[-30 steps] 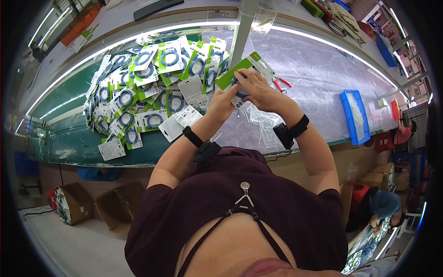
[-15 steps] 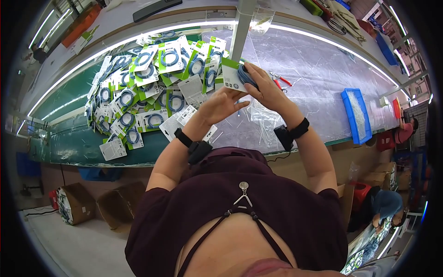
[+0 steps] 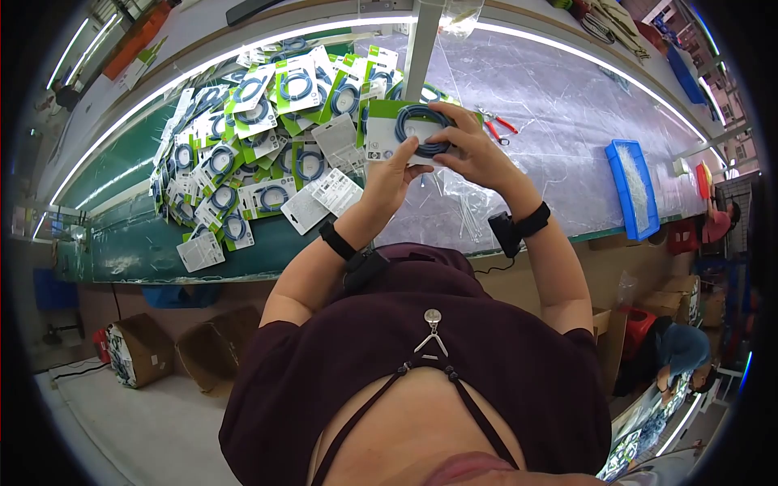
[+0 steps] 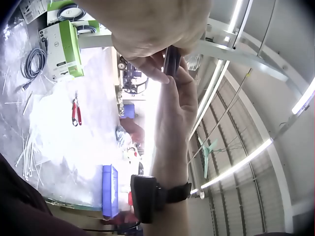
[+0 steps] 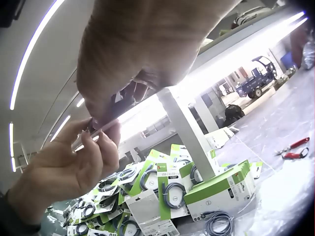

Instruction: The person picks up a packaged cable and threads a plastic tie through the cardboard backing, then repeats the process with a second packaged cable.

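The person has both hands on one packing card (image 3: 379, 138), which carries a coil of blue-grey cable (image 3: 401, 124). They hold it above the table (image 3: 559, 174), just in front of the upright post (image 3: 424, 57). The left hand (image 3: 386, 182) pinches the near side of the card, with its thumb at the edge of the coil. The right hand (image 3: 480, 155) grips the right side, with fingers on the far part of the coil and the thumb on the near part.

The change is clear: half a second ago the left hand is under the card with fingers loose, and the coil is mostly covered. Now the left hand is clamped again, and the card faces the head camera, so most of the ring shows. In my judgement, this means that the coil is being set or checked on the card; whether it is fastened, I cannot tell.

To the left lies a big pile of similar carded cables (image 3: 251, 154). White plastic strips (image 3: 468, 212) lie to the near right, the red pliers (image 3: 499, 130) farther, and a blue tray (image 3: 625, 202) at the far right side.
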A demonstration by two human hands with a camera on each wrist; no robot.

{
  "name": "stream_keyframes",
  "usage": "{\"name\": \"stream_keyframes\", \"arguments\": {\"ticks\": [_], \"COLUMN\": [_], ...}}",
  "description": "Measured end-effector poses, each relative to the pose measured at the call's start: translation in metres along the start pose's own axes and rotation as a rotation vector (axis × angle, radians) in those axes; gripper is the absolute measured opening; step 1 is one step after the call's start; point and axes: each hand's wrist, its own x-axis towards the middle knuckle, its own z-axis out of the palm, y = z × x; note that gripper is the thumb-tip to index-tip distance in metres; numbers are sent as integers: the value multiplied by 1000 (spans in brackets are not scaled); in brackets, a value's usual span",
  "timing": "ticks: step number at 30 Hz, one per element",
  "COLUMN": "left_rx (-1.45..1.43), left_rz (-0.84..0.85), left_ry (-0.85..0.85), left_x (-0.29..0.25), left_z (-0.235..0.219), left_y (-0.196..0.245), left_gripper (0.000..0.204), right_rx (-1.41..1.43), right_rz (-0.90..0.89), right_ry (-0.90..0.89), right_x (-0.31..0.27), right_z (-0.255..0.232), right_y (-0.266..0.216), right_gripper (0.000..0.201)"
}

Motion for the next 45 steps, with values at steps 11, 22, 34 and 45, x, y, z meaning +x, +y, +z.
{"name": "stream_keyframes", "arguments": {"ticks": [11, 22, 34, 45], "left_rx": [-8, -177, -79, -63], "left_rz": [-2, -39, -21, -40], "left_ry": [3, -127, -101, -210], "left_x": [2, 1, 5, 8], "left_z": [-2, -1, -4, -6], "left_y": [-14, 5, 7, 3], "left_gripper": [29, 30, 37, 43], "right_rx": [544, -278, -115, 125], "right_rz": [218, -247, -172, 169], "right_ry": [-101, 32, 53, -56], "right_x": [6, 9, 13, 14], "right_z": [-22, 1, -3, -13], "right_y": [21, -11, -12, 0], "right_gripper": [36, 25, 26, 25]}}
